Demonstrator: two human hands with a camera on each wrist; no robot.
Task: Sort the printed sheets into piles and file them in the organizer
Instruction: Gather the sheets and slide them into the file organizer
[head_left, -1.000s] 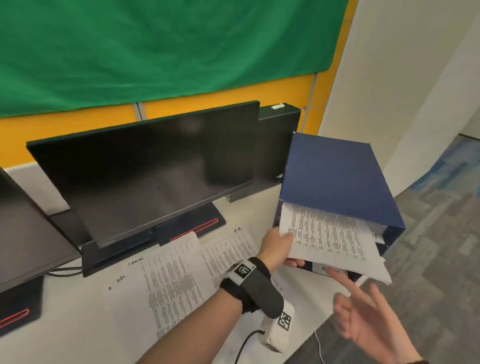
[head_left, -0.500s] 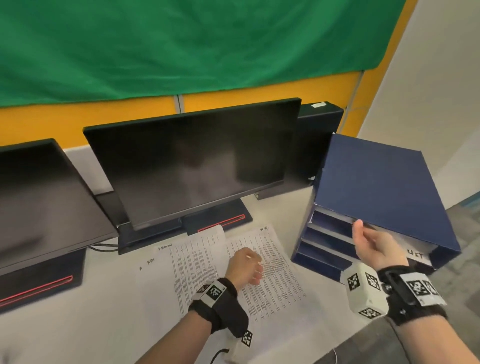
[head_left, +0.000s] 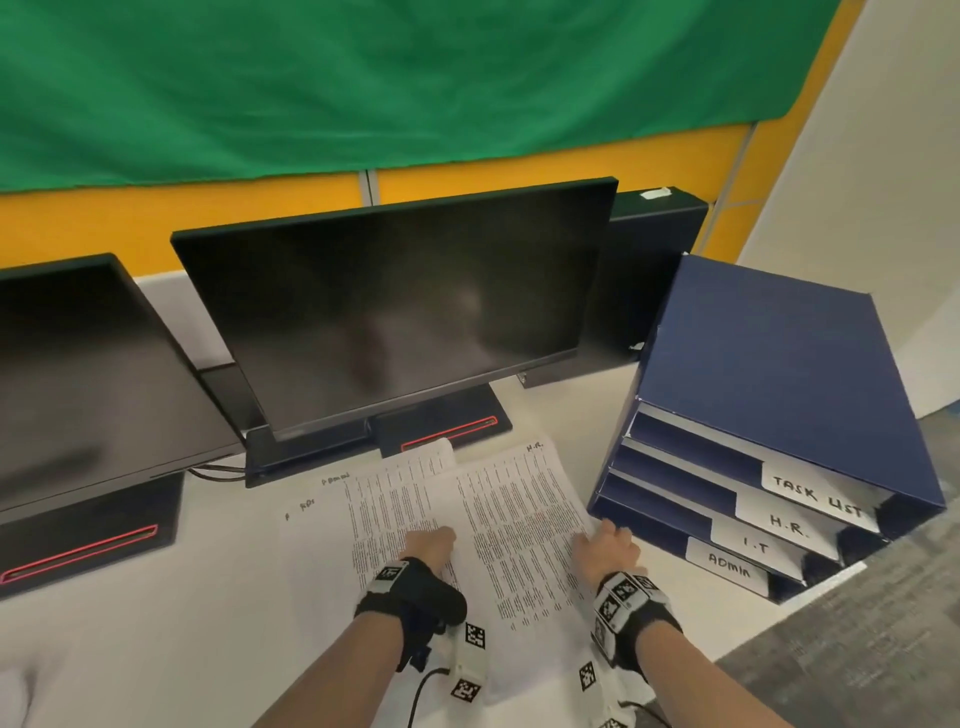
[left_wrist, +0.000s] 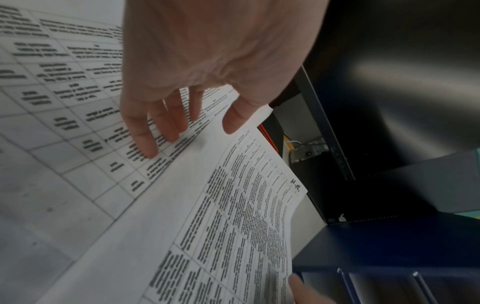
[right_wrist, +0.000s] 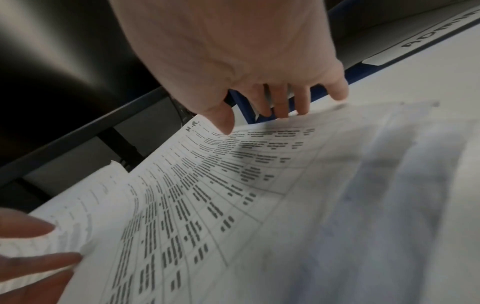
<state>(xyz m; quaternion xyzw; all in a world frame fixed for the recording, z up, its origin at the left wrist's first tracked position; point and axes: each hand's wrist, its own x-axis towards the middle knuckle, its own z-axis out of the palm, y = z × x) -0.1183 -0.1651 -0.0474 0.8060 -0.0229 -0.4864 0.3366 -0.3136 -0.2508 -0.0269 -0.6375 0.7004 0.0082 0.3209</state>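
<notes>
Two overlapping lots of printed sheets lie on the white desk (head_left: 156, 623) in front of the monitor. The right lot, the H.R. sheets (head_left: 519, 509), is marked "H.R." at its top corner and overlaps the left sheets (head_left: 389, 499). My left hand (head_left: 428, 540) is at its left edge, thumb (left_wrist: 233, 123) on top and fingertips (left_wrist: 153, 148) at the edge. My right hand (head_left: 605, 543) pinches the right edge, thumb (right_wrist: 223, 121) on top and fingers (right_wrist: 283, 105) curled over it. The sheets (right_wrist: 233, 195) bow upward between my hands. The blue organizer (head_left: 779, 374) stands just to the right.
The organizer's trays are labelled TASK LIST (head_left: 815, 493), H.R., I.T and ADMIN (head_left: 727, 564). Behind the sheets stands a dark monitor (head_left: 395, 306), with a second monitor (head_left: 78, 374) at the left. The desk's edge drops to grey carpet (head_left: 857, 649) at the right.
My left hand has left the organizer, where it was pushing sheets into a tray, and come down on the desk sheets. My right hand followed from the trays to the H.R. sheets' right edge.
</notes>
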